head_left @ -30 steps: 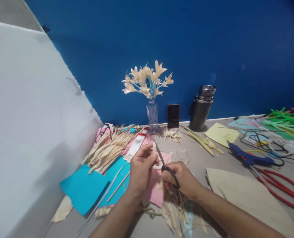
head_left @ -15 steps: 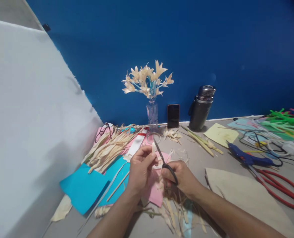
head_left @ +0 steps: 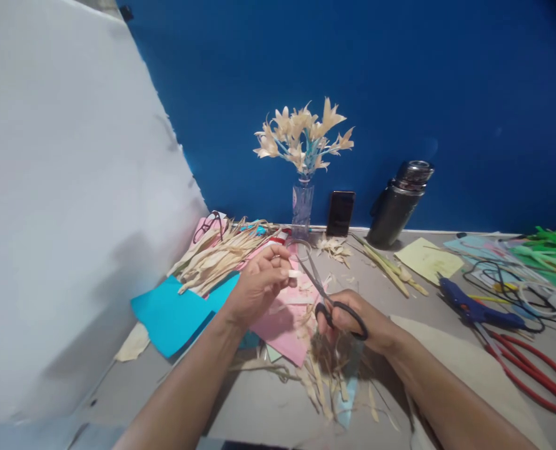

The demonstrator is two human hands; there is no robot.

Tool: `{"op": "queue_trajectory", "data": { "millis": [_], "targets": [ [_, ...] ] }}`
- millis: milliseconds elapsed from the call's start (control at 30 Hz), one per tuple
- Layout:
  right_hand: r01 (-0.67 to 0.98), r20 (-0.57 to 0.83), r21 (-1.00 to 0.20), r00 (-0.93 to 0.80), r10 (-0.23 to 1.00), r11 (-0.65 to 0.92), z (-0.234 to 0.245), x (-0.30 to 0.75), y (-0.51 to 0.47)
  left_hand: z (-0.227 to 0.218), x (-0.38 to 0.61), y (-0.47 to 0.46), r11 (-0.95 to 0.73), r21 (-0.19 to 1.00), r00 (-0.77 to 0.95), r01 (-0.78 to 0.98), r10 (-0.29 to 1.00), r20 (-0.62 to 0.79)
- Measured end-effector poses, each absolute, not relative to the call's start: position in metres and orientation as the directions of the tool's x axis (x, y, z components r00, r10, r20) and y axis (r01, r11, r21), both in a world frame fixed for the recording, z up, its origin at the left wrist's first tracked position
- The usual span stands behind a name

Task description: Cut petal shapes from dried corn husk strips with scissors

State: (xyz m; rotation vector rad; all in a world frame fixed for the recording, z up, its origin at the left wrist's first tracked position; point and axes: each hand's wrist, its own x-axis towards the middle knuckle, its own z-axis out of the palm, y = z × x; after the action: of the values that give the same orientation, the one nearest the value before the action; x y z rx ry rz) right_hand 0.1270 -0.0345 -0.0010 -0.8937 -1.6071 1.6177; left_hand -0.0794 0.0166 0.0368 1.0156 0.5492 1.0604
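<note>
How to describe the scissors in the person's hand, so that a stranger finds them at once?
Start at the clear vase of pale flowers against the blue wall, then come down to the right hand. The scissors it grips are small with black handles, unlike the big red-handled scissors lying far right.

The scissors have black loop handles and slim grey blades. They are gripped at the handles by the right hand just above the worktop, with the blades slanting up and to the left and their tips near the husk piece. That husk piece is a small, pale cream scrap, pinched at the fingertips of the left hand and held clear of the pink paper beneath it.
</note>
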Motion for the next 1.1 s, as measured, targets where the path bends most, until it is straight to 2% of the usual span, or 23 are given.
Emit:
{"op": "queue_trajectory", "data": {
  "millis": [167, 367, 633, 1100],
  "targets": [
    [0.005, -0.065, -0.997, -0.619, 0.783, -0.079, -0.004, 0.121, -0.04, 0.041, -0.09, 0.02, 0.106, 0.867, 0.491, -0.487, 0.854, 0.171],
    [0.016, -0.068, -0.997, -0.617, 0.784, -0.074, -0.003, 0.121, -0.041, 0.041, -0.093, 0.023, 0.151, 0.891, 0.559, -0.428, 0.819, 0.13],
    [0.07, -0.077, -0.997, -0.597, 0.798, -0.044, -0.007, 0.12, -0.039, 0.04, -0.095, 0.024, 0.173, 0.9, 0.568, -0.401, 0.818, 0.096],
    [0.122, -0.13, -0.99, -0.556, 0.821, -0.074, -0.009, 0.117, -0.04, 0.038, -0.102, 0.027, 0.083, 0.934, 0.562, -0.346, 0.816, 0.136]
  ]
}}
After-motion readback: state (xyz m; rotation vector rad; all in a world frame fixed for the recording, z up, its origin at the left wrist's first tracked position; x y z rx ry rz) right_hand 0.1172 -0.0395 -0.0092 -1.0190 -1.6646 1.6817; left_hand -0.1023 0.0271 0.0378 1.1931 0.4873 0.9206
